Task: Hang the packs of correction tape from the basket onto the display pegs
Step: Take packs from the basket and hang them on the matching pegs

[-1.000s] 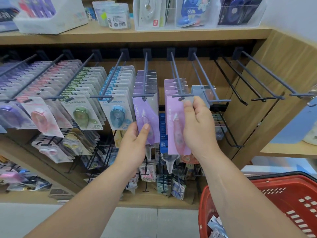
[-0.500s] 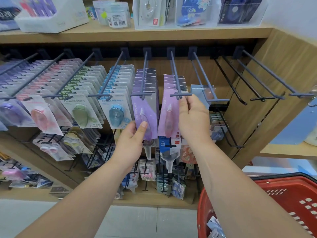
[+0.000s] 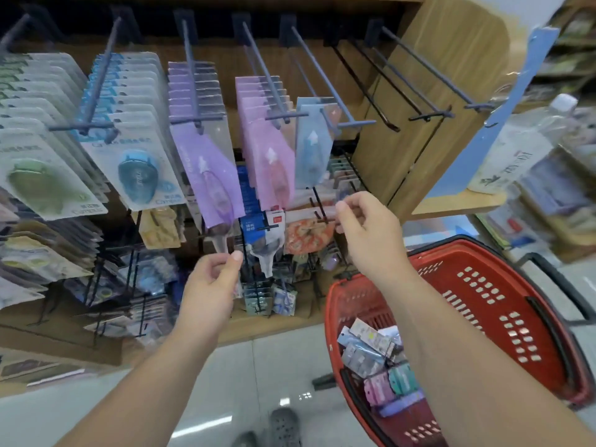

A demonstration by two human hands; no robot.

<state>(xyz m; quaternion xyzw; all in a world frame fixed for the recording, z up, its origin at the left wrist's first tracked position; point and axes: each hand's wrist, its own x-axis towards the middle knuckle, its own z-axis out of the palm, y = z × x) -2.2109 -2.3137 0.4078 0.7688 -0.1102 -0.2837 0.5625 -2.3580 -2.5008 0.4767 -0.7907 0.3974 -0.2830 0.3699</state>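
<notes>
Packs of correction tape point(image 3: 377, 359) are lying in a loose heap at the bottom of the red basket point(image 3: 458, 262), and that is where I am looking for the next one. Up and to the left of the basket, a purple pack point(image 3: 209, 175), a pink pack point(image 3: 271, 162) and a blue pack point(image 3: 312, 150) are hanging at the front of their display pegs point(image 3: 259, 59). More pegs point(image 3: 419, 58) above the basket are standing bare.

My left hand point(image 3: 209, 279) is hovering left of the basket with its fingers loosely curled and its thumb tip just beside the purple pack's clear tail. I cannot tell whether it is touching, but it is gripping nothing. My right hand point(image 3: 364, 233) is floating just above the basket's rim, also loosely curled and empty.

I am judging these packs to be light: thin card backing under a slick plastic blister, stiff enough to keep shape but easy to crease. I am planning to pinch one by its card edges near the top, leaving the top free to thread onto a peg.
</notes>
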